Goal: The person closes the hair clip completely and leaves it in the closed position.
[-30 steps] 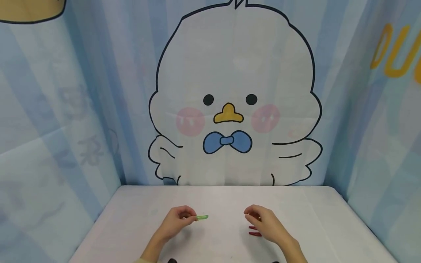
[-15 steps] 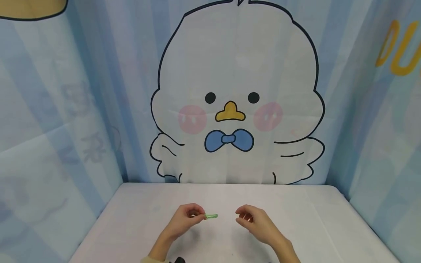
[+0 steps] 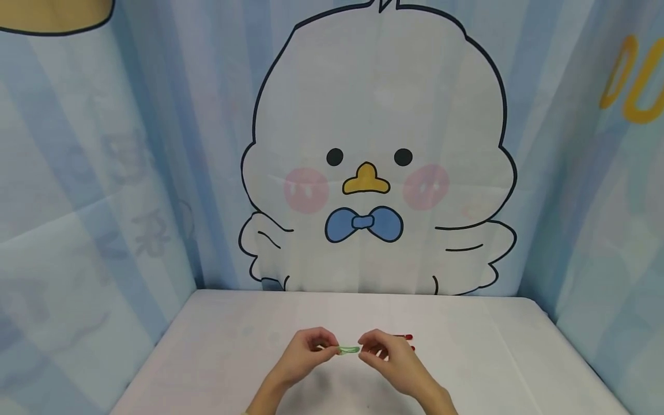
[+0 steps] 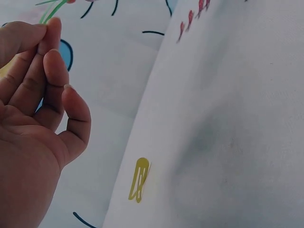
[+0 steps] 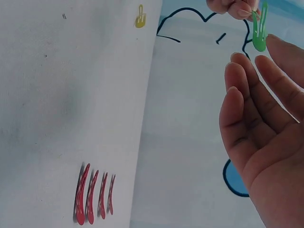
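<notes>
A green snap hair clip [image 3: 350, 350] is pinched at one end between the thumb and forefinger of my left hand [image 3: 309, 353], above the table. Its rounded end points toward my right hand [image 3: 394, 362]. In the right wrist view, that end of the green hair clip [image 5: 259, 43] sits right at my right thumb and forefinger tips, which are parted and loosely bent. The left wrist view shows the left hand [image 4: 35, 95] with its other fingers curved, and the clip only partly, at the top edge.
Several red hair clips [image 5: 91, 199] lie in a row on the white table [image 3: 244, 323], partly hidden behind my right hand in the head view. A yellow hair clip [image 4: 139, 180] lies apart from them. A curtain with a cartoon bird [image 3: 373, 115] stands behind the table.
My left hand has moved right with the green hair clip, and my right hand has moved left, so the gap between them has narrowed. The head view has shifted slightly.
</notes>
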`<action>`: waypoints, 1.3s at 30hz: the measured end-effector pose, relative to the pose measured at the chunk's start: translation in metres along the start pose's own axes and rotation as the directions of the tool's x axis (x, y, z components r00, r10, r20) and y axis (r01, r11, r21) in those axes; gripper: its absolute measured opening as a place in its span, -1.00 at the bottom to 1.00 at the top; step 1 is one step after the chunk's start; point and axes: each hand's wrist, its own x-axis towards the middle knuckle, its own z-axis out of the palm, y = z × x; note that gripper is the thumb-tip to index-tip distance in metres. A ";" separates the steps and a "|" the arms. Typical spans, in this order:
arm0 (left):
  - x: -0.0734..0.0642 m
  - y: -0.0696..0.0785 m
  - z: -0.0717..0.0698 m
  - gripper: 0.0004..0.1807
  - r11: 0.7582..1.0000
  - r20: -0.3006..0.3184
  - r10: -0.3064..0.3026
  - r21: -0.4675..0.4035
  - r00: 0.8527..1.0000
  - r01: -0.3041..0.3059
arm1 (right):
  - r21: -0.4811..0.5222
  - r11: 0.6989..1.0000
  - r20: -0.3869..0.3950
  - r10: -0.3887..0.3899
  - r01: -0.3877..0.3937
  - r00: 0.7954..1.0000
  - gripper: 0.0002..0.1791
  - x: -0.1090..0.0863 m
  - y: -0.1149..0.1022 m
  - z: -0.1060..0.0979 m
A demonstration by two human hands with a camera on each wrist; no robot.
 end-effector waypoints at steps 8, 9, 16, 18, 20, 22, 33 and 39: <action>-0.003 -0.002 0.007 -0.88 0.997 0.005 -0.030 -0.065 1.000 0.030 | 0.015 1.000 0.004 0.011 -0.012 1.000 -0.92 -0.003 -0.001 0.004; -0.004 -0.002 0.008 -0.88 0.997 0.000 -0.029 -0.069 1.000 0.029 | 0.021 1.000 0.003 0.013 -0.013 1.000 -0.92 -0.003 -0.001 0.004; -0.003 -0.001 0.013 -0.88 0.998 -0.012 -0.021 -0.058 1.000 0.020 | 0.006 1.000 -0.032 -0.004 0.005 0.999 -0.93 -0.003 -0.001 0.005; -0.001 -0.002 0.014 -0.88 0.999 -0.011 -0.012 -0.037 1.000 0.011 | 0.007 1.000 -0.046 -0.011 0.011 0.999 -0.93 -0.003 -0.001 0.003; 0.000 -0.003 0.015 -0.89 1.000 -0.007 0.002 -0.021 1.000 -0.002 | 0.011 1.000 -0.056 -0.014 0.015 0.998 -0.93 -0.002 0.000 0.002; 0.001 -0.003 0.016 -0.89 1.000 0.003 0.011 -0.011 1.000 -0.011 | 0.017 1.000 -0.064 -0.012 0.013 0.998 -0.93 -0.002 0.000 0.001; 0.001 0.003 0.021 -0.81 0.998 -0.017 0.056 0.034 0.998 -0.056 | 0.017 0.999 -0.125 -0.035 0.038 0.991 -0.93 -0.002 0.004 0.003; 0.004 0.005 0.024 -0.88 0.997 -0.068 0.043 0.060 0.997 -0.039 | 0.024 1.000 -0.151 -0.016 0.020 0.988 -0.94 -0.004 0.003 0.005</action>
